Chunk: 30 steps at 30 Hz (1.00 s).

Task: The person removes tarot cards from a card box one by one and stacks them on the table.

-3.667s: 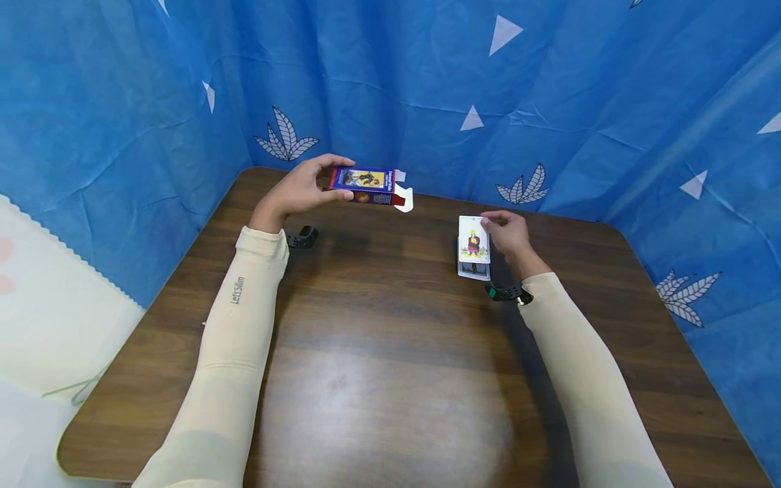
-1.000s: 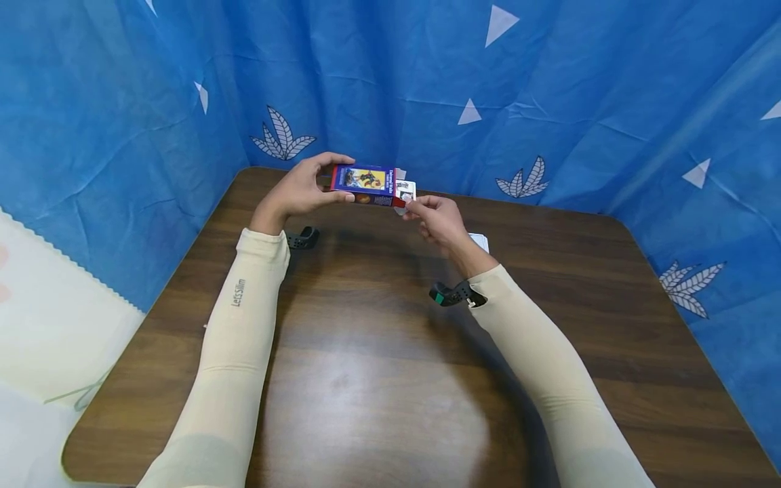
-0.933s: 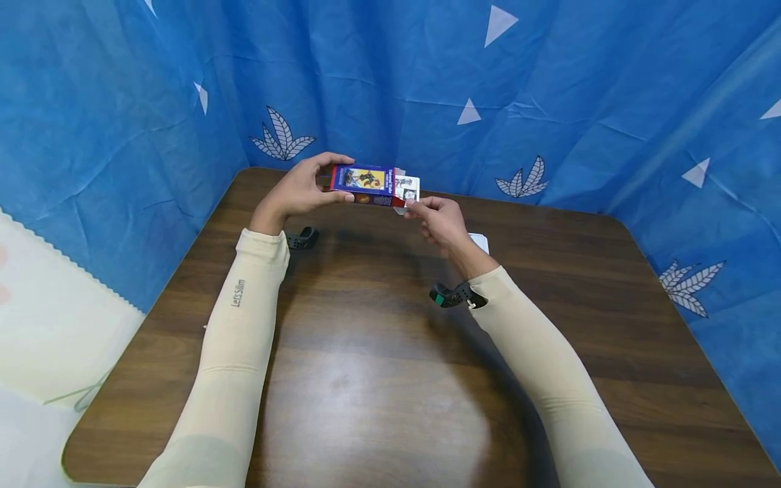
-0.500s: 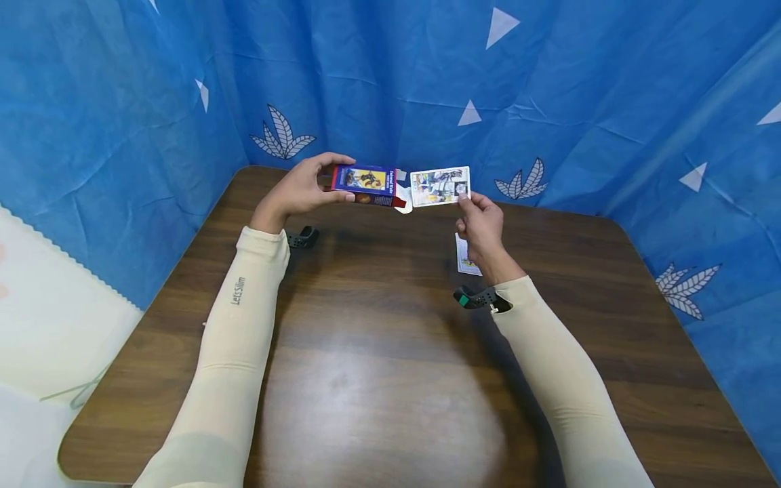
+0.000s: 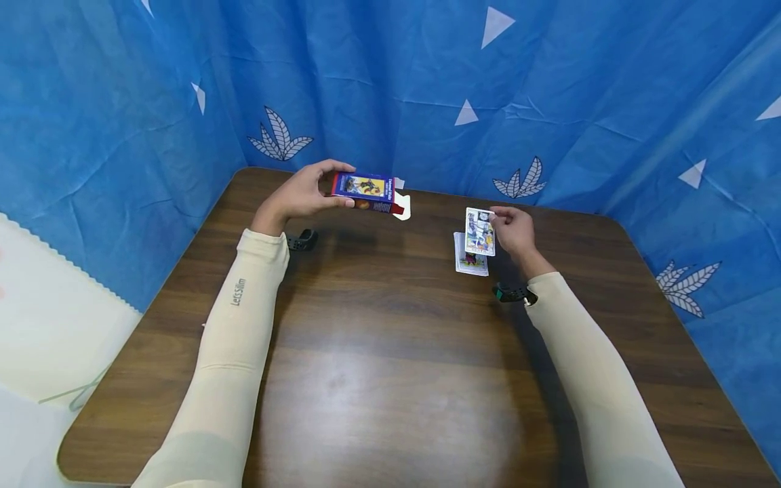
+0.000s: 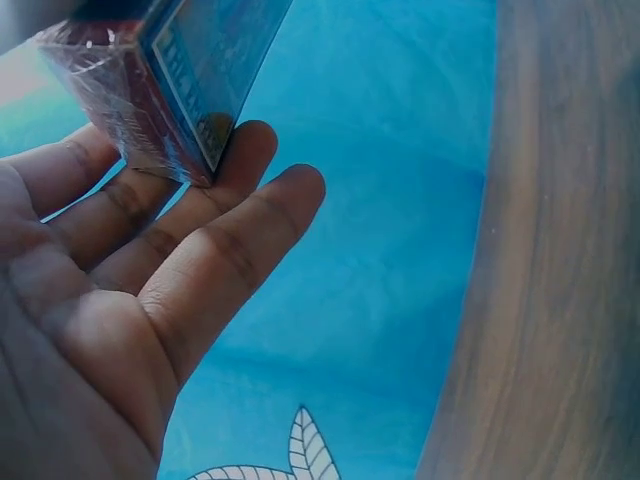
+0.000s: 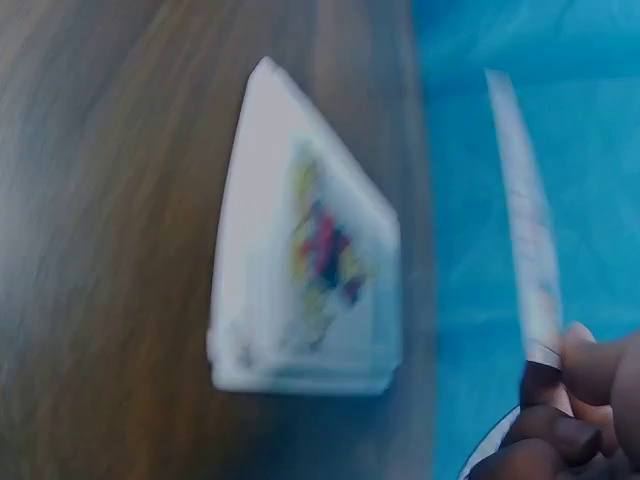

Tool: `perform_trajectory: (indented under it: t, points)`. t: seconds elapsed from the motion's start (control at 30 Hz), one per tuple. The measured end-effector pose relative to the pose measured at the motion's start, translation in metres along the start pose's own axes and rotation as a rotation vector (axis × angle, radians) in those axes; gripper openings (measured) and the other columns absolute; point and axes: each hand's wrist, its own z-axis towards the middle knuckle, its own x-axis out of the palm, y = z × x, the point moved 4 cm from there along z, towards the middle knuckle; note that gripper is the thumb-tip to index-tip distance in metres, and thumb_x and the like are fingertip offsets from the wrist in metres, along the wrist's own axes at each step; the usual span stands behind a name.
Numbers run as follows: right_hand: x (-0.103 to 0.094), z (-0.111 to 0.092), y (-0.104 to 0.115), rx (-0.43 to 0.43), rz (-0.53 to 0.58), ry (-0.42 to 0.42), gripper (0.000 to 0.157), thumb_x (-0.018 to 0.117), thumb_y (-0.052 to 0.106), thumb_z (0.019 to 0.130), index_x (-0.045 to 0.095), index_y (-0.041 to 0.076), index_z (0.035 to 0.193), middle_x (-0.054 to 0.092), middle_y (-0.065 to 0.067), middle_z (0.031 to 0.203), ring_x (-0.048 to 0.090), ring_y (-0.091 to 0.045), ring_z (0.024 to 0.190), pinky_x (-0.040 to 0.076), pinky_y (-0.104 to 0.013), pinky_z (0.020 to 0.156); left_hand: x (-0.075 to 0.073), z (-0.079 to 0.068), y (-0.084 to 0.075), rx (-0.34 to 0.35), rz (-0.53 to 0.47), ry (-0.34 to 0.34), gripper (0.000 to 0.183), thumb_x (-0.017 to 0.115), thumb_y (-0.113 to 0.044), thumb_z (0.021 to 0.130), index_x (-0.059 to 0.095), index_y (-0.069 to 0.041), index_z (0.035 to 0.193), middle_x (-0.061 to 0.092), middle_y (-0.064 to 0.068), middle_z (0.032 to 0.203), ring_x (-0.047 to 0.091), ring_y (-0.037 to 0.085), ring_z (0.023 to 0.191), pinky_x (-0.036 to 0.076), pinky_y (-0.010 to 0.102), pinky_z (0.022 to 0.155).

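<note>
My left hand grips a blue and red tarot card box above the far side of the table. The box lies sideways, its white end flap open toward the right. In the left wrist view the fingers support the plastic-wrapped closed end of the box. My right hand pinches a tarot card by its upper right edge, face visible in the head view. That card hangs just over a small stack of cards on the table. In the right wrist view the card appears nearly edge-on, apart from the blurred stack.
The brown wooden table stands against a blue patterned curtain at the back and right. Black straps with camera mounts sit at both wrists. A pale cloth hangs at the left.
My right hand first drew a card from the box's open end, then carried it right and turned it upright over the stack. The left hand and box have stayed nearly still.
</note>
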Motion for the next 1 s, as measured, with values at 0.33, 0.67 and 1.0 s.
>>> perform_trajectory:
  t: [0.33, 0.67, 1.0]
  points:
    - [0.008, -0.014, -0.029, -0.023, -0.243, 0.068, 0.028, 0.053, 0.018, 0.099, 0.065, 0.002, 0.120, 0.064, -0.019, 0.109, 0.055, -0.027, 0.089, 0.045, -0.035, 0.071, 0.025, 0.014, 0.015, 0.013, 0.023, 0.050, 0.075, 0.080, -0.040, 0.081, 0.046, -0.016, 0.143, 0.045, 0.014, 0.142, 0.049, 0.031, 0.122, 0.048, 0.047, 0.103]
    - [0.015, -0.026, -0.033, 0.033, -0.251, 0.045, 0.031, 0.052, 0.026, 0.102, 0.063, 0.003, 0.118, 0.062, -0.017, 0.112, 0.054, -0.030, 0.099, 0.046, -0.044, 0.087, 0.071, 0.026, 0.066, -0.104, 0.188, 0.185, 0.071, 0.073, -0.029, 0.089, 0.034, -0.009, 0.145, 0.043, 0.021, 0.143, 0.045, 0.036, 0.129, 0.028, 0.057, 0.117]
    - [0.033, -0.079, -0.002, -0.206, -0.162, 0.049, 0.031, 0.054, 0.030, 0.101, 0.066, 0.006, 0.115, 0.065, -0.013, 0.106, 0.057, -0.027, 0.088, 0.045, -0.037, 0.076, 0.055, -0.021, 0.088, -0.140, 0.234, 0.088, 0.075, 0.064, -0.037, 0.094, 0.026, -0.013, 0.154, 0.025, 0.020, 0.159, 0.025, 0.040, 0.146, 0.022, 0.062, 0.117]
